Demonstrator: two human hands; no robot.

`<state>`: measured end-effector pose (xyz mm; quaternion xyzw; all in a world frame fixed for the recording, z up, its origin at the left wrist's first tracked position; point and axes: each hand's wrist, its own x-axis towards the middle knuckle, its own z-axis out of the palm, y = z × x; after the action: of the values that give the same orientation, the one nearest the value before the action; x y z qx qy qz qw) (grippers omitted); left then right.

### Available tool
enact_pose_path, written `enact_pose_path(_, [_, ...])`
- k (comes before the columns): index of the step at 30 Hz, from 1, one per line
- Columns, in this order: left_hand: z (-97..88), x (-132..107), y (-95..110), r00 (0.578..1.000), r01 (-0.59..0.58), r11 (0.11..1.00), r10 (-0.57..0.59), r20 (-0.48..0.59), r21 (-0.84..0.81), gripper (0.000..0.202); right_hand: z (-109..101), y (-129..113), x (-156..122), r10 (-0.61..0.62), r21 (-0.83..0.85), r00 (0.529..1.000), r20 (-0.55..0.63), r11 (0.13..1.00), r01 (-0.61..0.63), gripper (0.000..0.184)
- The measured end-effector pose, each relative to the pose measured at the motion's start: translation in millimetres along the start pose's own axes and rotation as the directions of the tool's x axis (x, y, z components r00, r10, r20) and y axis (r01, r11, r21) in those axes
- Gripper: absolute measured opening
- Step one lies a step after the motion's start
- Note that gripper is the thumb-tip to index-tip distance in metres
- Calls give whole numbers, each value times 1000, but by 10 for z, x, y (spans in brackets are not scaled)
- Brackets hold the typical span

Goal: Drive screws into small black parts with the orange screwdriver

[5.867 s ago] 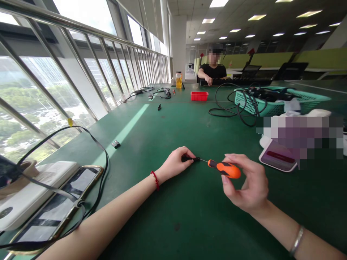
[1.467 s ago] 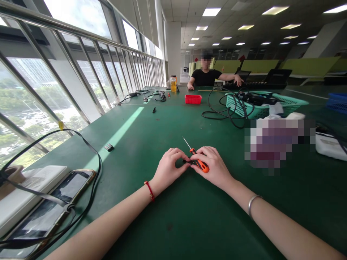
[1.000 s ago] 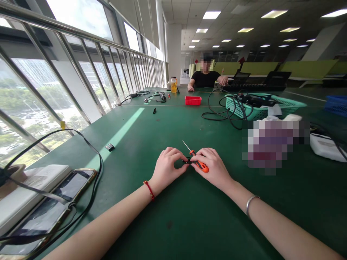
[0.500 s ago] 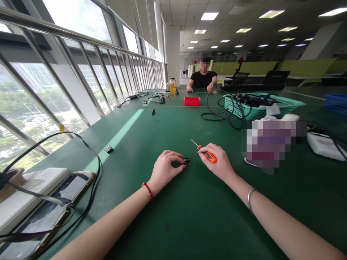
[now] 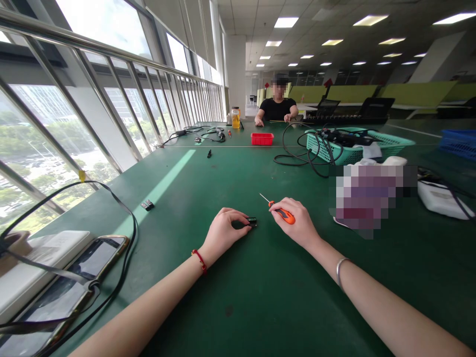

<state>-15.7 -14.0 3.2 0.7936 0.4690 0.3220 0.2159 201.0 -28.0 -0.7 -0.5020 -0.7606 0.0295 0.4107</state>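
Observation:
A small dark rectangular piece (image 5: 252,221) sits low over the green table (image 5: 208,302), pinched at its left end between the thumb and fingers of my left hand (image 5: 227,229). Its exact kind is too small to make out. To the right, my right hand (image 5: 295,218) is closed around the orange and black handle of a screwdriver (image 5: 285,215). The thin metal shaft points up and to the left, apart from the dark piece. Farther left on the table lies a pair of small black and silver pieces (image 5: 148,205).
A phone (image 5: 98,250), a white box (image 5: 70,253) and a looped black strap lie at left. Ahead are a red tray (image 5: 262,139), a turquoise basket (image 5: 394,144) of cables, and a pixelated object (image 5: 366,193). A person (image 5: 278,106) sits at the far end.
Little differs: the whole view has shifted slightly left. Both hands keep their grips, with the screwdriver still held apart from the dark piece.

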Motion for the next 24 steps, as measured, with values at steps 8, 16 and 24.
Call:
enact_pose_path(8, [-625, -194, -343, 979, 140, 983, -120, -164, 115, 21, 6, -14, -4, -16, 14, 1000, -6, 1000, 16, 12])
enact_pose_path(16, [-1010, -565, -638, 923, 341, 931, -306, -233, 131, 30, 26, -35, -16, -2, 57, 999, 35, 998, 0, 12])
enact_pose_path(24, [-1145, -500, -622, 911, 389, 909, -356, -208, 147, 38, 27, -23, -18, 3, 49, 999, 54, 999, -6, 11])
